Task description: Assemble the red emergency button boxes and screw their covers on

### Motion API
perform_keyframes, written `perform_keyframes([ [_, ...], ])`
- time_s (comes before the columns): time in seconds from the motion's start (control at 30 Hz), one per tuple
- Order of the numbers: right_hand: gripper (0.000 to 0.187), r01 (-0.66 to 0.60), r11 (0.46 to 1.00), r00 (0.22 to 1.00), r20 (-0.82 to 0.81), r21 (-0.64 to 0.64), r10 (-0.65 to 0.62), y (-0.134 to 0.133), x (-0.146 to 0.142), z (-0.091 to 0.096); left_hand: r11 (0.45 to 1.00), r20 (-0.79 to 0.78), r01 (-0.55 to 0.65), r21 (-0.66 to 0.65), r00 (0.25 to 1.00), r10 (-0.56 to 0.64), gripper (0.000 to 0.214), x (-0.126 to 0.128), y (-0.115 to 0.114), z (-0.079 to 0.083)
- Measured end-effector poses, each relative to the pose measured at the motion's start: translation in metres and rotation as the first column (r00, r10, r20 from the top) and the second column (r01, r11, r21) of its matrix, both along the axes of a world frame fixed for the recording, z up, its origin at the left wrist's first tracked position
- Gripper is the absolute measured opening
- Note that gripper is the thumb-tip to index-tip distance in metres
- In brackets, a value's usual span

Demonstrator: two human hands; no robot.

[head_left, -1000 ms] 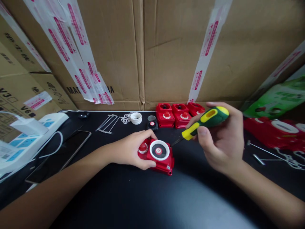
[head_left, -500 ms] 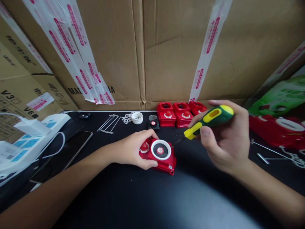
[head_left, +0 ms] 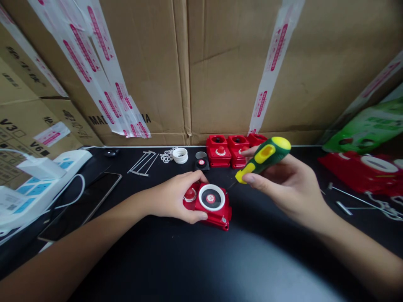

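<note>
My left hand (head_left: 176,197) grips a red alarm-like housing (head_left: 217,216) by its left end and presses it to the black table. The housing carries a white ring (head_left: 223,205) around a black disc with a red-and-white label, plus a small red dome (head_left: 190,194) beside my fingers. Wrapped round a green-and-yellow screwdriver (head_left: 267,155), my right hand (head_left: 283,184) is just to the right of the housing. The screwdriver tilts down to the left, its thin shaft reaching the housing's upper right edge; the tip is hard to make out.
Similar red housings (head_left: 218,157) line the back, with white rings (head_left: 180,155) and thin metal rods (head_left: 143,163) to their left. A phone (head_left: 85,205) and a white power strip (head_left: 69,165) lie left. More red units (head_left: 362,170) sit right. Cardboard boxes (head_left: 220,84) wall the back.
My right hand has moved left with the screwdriver, whose handle now stands more upright. My left hand and the red housing have stayed in place.
</note>
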State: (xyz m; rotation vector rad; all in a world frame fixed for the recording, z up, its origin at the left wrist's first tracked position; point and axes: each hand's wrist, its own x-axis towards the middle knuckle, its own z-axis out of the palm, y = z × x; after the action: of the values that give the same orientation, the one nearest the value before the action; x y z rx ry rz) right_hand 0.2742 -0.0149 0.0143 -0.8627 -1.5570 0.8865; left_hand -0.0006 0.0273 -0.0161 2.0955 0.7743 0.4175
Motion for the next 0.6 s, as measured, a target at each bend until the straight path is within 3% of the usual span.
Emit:
perform_keyframes([
  [0.1, 0.031, -0.028, 0.998, 0.999, -0.029, -0.052, 0.026, 0.0021, 0.0009, 0.0028, 1.000, 0.009, 0.006, -0.018, 1.000, -0.006, 0.061, 0.0000, -0.0004, -0.0011],
  [0.27, 0.026, -0.101, 0.991, 0.994, -0.053, -0.091, 0.096, 0.0032, 0.0009, 0.0011, 1.000, 0.007, 0.009, -0.029, 1.000, -0.009, 0.059, -0.0002, -0.0013, 0.0004],
  [0.47, 0.024, -0.005, 0.997, 0.998, 0.068, -0.079, 0.010, 0.0051, -0.0014, -0.0023, 1.000, 0.014, 0.013, -0.010, 1.000, -0.013, 0.058, 0.0000, -0.0018, 0.0010],
  [0.6, 0.044, 0.028, 0.995, 1.000, 0.002, -0.100, -0.028, 0.0035, -0.0024, 0.0015, 1.000, 0.024, 0.018, -0.025, 1.000, -0.018, 0.059, 0.0006, -0.0022, 0.0007],
])
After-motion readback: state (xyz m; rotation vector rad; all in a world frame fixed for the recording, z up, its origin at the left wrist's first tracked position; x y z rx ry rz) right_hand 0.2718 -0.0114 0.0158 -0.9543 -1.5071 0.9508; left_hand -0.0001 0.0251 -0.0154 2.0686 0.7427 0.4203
